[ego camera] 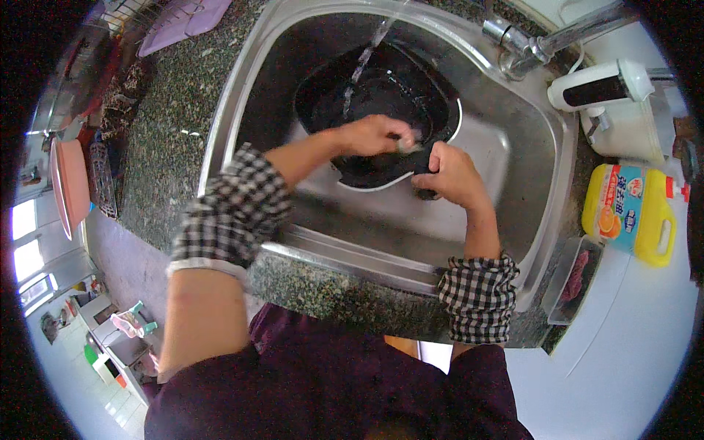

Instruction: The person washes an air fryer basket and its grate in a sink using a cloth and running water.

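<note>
A black pan with a pale rim edge lies tilted in the stainless steel sink. Running water falls into it from above. My right hand grips the pan's dark handle at the near right side, and part of the handle shows below my fingers. Over the near part of the pan is my left hand, its fingers closed on a small pale object against the pan's inside. Motion blur hides what that object is. Both my forearms wear rolled checked sleeve cuffs.
A chrome faucet reaches over the sink's far right corner. To the right stand a white dispenser, a yellow detergent jug and a clear plastic box holding a reddish pad. Speckled stone counter borders the left, with a purple tray beyond.
</note>
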Demonstrator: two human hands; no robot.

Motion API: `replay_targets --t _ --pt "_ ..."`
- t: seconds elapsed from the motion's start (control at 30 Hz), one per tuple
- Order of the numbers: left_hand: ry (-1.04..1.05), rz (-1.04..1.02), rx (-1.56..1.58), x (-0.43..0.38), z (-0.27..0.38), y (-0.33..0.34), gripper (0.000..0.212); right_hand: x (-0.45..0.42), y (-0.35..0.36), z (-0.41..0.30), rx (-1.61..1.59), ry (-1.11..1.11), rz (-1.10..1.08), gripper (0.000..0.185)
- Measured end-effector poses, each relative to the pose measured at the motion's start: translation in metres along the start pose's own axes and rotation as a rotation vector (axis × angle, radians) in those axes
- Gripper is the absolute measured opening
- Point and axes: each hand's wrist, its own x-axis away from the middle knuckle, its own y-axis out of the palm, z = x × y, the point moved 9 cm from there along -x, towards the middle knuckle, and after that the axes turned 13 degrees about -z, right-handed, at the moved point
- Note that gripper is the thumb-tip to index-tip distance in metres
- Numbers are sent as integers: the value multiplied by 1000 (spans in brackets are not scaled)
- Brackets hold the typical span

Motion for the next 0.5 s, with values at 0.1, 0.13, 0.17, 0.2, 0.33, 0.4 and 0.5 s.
replay_targets --t 0.1,0.13,0.17,0.2,0.33,0.4,0.5 --pt "-18 -409 -323 41 -1 21 11 -1 1 14 -112 70 -25 36" --pt "-18 -435 -425 54 1 19 10 -4 4 10 -143 45 -33 36" --pt "-198 -442 -580 61 -12 9 11 -4 6 7 -146 52 -43 36" --pt "-380 -441 -739 67 -23 -6 12 -4 3 1 -147 55 -49 36" --pt "-785 -74 -1185 81 -61 -57 18 -6 6 -1 -122 1 -33 35" --pt "-867 -213 -896 68 -112 -22 20 -4 5 -5 -105 -6 -19 34" --pt "-554 -142 -647 25 -71 0 22 -1 1 6 -123 32 -12 33"
